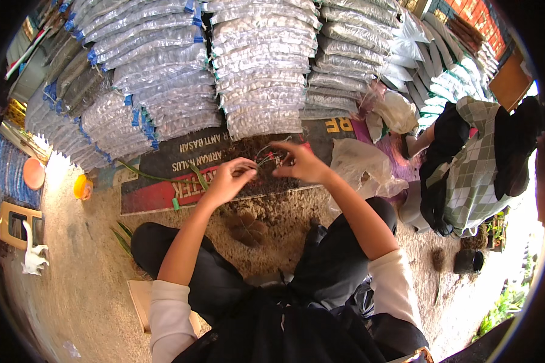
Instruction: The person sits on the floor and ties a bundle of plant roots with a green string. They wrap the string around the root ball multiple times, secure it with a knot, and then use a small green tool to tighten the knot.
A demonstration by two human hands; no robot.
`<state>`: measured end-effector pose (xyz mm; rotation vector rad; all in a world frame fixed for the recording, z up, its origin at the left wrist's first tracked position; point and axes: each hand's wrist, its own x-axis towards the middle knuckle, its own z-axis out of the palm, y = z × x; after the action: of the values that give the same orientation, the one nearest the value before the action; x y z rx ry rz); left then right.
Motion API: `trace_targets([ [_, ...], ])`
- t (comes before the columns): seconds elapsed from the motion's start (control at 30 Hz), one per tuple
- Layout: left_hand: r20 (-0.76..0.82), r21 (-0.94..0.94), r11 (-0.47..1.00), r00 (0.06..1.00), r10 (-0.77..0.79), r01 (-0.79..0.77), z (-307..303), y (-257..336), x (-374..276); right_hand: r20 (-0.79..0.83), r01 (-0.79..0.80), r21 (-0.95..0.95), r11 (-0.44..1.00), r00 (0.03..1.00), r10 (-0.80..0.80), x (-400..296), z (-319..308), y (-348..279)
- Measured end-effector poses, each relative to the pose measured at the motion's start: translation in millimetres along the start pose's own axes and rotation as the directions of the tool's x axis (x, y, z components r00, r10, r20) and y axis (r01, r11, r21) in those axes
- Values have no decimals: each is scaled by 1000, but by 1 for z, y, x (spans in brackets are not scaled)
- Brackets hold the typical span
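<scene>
In front of me, my left hand (231, 179) pinches thin, pale strands (269, 158), like string or wire, between thumb and fingertips. The strands loop across the gap to my right hand (305, 164). Its fingers are curved apart beside them; whether they grip a strand is unclear. Below both hands lies a printed sheet (159, 179) with dark soil (245, 147) scattered over it. Long green leaves (199, 176) rest on the sheet to the left of my left hand, near a small green tube-like piece (176, 204). A round brown ribbed object (246, 229) sits on the floor between my legs.
Stacked filled plastic bags (263, 68) rise beyond the sheet. A crumpled clear plastic bag (363, 165) lies to the right, near another person in a checked shirt (468, 168). Black pots (468, 261) stand behind that person. At left are an orange container (82, 187), a stool (22, 211) and a white cat (35, 254).
</scene>
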<state>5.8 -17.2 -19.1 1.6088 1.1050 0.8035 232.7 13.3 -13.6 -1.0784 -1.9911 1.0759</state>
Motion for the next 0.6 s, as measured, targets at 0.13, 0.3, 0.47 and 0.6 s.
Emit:
trace_targets([
  [0.13, 85, -71, 997, 996, 25, -19, 15, 2, -4, 262, -131, 245, 961, 963, 64, -2, 30, -4],
  [0.3, -154, 248, 968, 986, 69, -29, -25, -2, -6, 69, -174, -38, 984, 982, 176, 4, 13, 30],
  [0.47, -388, 463, 839, 917, -96, 284, -75, -13, -30, 192, -149, -478, 866, 944, 268, -6, 20, 70],
  [0.6, -373, 581, 686, 893, -253, 437, -97, -42, -50, 254, 43, -819, 572, 922, 294, -13, 48, 126],
])
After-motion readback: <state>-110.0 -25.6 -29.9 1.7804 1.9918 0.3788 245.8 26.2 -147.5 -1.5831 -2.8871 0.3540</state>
